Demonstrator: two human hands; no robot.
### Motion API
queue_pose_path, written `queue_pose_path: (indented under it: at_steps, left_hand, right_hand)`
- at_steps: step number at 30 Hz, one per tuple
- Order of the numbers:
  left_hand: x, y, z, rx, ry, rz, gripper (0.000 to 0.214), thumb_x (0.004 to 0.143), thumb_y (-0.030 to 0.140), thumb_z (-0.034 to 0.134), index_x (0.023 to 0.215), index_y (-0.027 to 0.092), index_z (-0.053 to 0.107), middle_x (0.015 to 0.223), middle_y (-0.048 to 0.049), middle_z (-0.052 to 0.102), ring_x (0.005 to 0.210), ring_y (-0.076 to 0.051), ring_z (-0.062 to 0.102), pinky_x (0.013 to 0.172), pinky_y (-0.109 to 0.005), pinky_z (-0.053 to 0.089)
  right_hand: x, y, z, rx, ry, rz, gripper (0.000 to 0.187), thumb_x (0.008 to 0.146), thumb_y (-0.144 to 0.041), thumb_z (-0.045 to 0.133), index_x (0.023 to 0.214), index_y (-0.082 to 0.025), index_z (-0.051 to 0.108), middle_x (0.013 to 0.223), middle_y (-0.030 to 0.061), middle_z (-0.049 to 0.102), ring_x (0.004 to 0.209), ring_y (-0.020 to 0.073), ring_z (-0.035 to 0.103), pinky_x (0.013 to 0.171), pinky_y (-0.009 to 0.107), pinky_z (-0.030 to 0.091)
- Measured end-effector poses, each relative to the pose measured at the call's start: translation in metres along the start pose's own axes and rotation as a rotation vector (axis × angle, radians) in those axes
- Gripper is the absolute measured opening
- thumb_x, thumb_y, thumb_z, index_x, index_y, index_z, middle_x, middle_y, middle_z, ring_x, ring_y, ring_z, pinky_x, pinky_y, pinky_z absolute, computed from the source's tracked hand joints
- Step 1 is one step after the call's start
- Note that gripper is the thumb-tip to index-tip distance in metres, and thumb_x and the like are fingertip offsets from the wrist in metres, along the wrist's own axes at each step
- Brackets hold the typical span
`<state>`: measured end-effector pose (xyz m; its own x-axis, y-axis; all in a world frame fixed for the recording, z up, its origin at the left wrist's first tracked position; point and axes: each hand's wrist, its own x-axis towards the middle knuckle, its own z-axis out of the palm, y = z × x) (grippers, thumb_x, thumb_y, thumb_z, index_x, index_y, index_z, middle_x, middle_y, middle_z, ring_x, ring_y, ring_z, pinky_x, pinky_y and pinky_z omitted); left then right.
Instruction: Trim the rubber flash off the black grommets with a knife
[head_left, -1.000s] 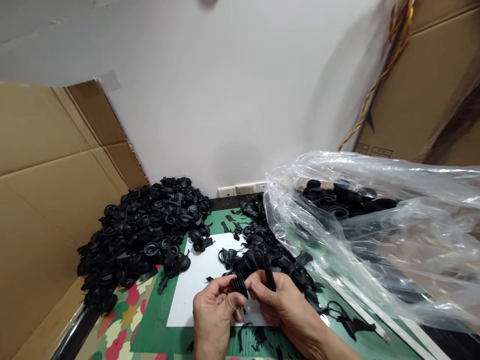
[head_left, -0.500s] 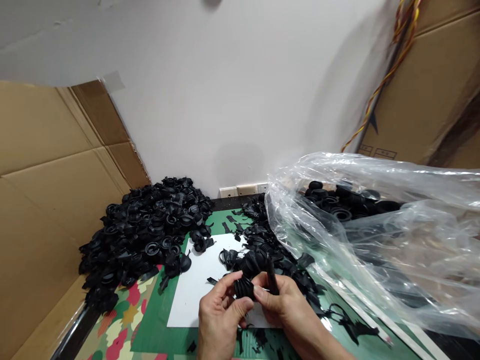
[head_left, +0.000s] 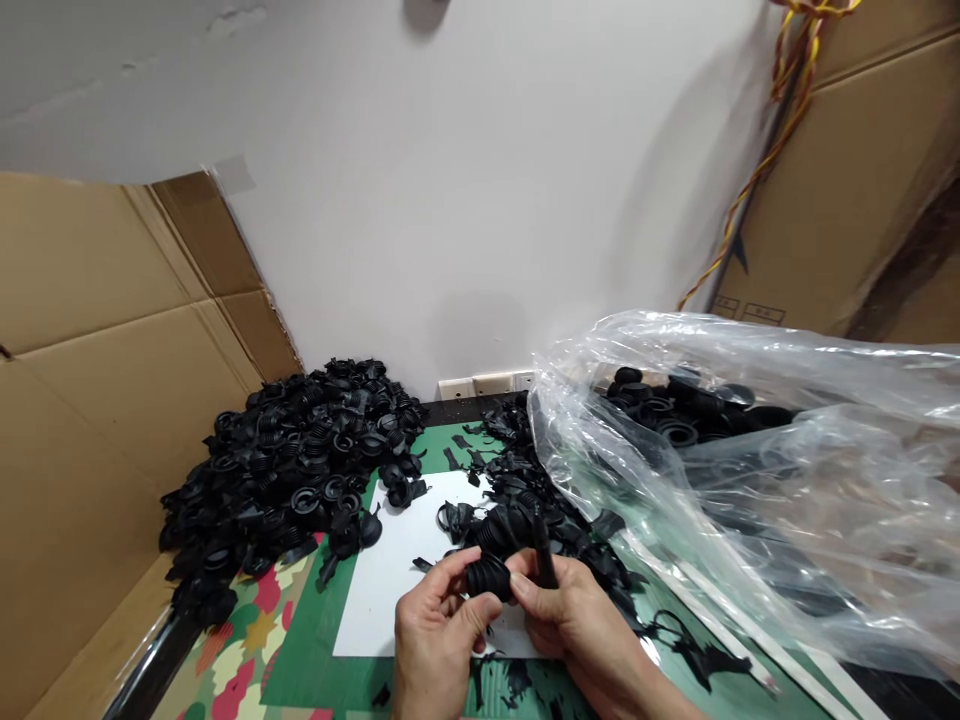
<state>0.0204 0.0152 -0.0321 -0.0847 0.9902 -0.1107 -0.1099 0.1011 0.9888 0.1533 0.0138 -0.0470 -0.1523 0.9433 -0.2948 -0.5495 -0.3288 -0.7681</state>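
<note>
My left hand [head_left: 433, 638] pinches a small black ribbed rubber boot [head_left: 488, 577] between thumb and fingers, low in the middle of the view. My right hand [head_left: 574, 630] touches the same boot with its thumb and grips a thin black tool [head_left: 543, 553] that stands upright. Both hands hover over a white sheet [head_left: 397, 575] lying on a green cutting mat [head_left: 300, 640]. Black rubber trimmings [head_left: 525, 500] lie scattered just beyond the hands.
A large heap of black rubber boots [head_left: 292, 470] fills the left side against a cardboard wall [head_left: 97, 380]. A clear plastic bag [head_left: 750, 480] holding more boots spreads across the right. White wall sockets [head_left: 484, 383] sit at the back, with cardboard boxes [head_left: 847, 180] and twisted wires [head_left: 757, 160] behind.
Both hands shifted slightly right and the boot was turned between the fingers; the view tilted a little.
</note>
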Motion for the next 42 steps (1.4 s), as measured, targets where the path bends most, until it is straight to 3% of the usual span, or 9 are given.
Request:
queue_pose_path:
  at_steps: [6, 11, 20, 33, 42]
  left_hand:
    - [-0.001, -0.003, -0.003, 0.061, -0.082, 0.000, 0.038, 0.058, 0.040, 0.080, 0.083, 0.013, 0.072, 0.052, 0.0005, 0.064, 0.034, -0.004, 0.044, 0.033, -0.015, 0.034]
    - [0.000, 0.002, 0.004, 0.084, -0.192, -0.110, 0.045, 0.069, 0.056, 0.066, 0.055, 0.014, 0.056, 0.038, 0.0022, 0.055, 0.022, -0.002, 0.036, 0.026, -0.013, 0.016]
    - [0.002, 0.002, 0.015, 0.047, -0.151, -0.234, 0.051, 0.063, 0.065, 0.064, 0.054, 0.017, 0.052, 0.027, 0.0104, 0.037, 0.021, -0.001, 0.023, 0.023, -0.012, 0.017]
    - [0.004, 0.000, 0.017, 0.050, -0.157, -0.275, 0.059, 0.060, 0.074, 0.058, 0.048, 0.018, 0.047, 0.024, 0.0099, 0.033, 0.018, -0.003, 0.025, 0.023, -0.014, 0.018]
    - [0.005, 0.004, 0.022, 0.274, -0.139, -0.130, 0.064, 0.063, 0.079, 0.047, 0.048, 0.017, 0.052, 0.026, 0.0079, 0.034, 0.021, -0.004, 0.027, 0.025, -0.017, 0.017]
  right_hand:
    - [0.000, -0.004, 0.001, 0.029, -0.049, 0.009, 0.043, 0.050, -0.046, 0.082, 0.060, -0.017, 0.052, 0.041, -0.0113, 0.035, 0.035, 0.0014, 0.021, 0.038, 0.020, 0.011]
    - [0.001, -0.009, 0.001, 0.068, -0.101, 0.040, 0.048, 0.050, -0.048, 0.082, 0.055, -0.019, 0.044, 0.038, -0.0137, 0.028, 0.034, 0.0003, 0.015, 0.037, 0.019, 0.010]
    - [0.005, -0.006, -0.003, 0.107, -0.134, 0.128, 0.054, 0.051, -0.050, 0.082, 0.056, -0.020, 0.038, 0.040, -0.0138, 0.030, 0.034, -0.0014, 0.013, 0.036, 0.018, 0.007]
    - [0.004, -0.007, -0.001, 0.129, -0.146, 0.183, 0.055, 0.044, -0.051, 0.084, 0.054, -0.019, 0.041, 0.037, -0.0134, 0.032, 0.031, -0.0031, 0.013, 0.034, 0.017, 0.005]
    - [0.005, -0.009, -0.004, 0.166, -0.155, 0.223, 0.039, 0.049, -0.036, 0.079, 0.047, -0.017, 0.045, 0.033, -0.0130, 0.030, 0.029, -0.0021, 0.013, 0.032, 0.017, 0.005]
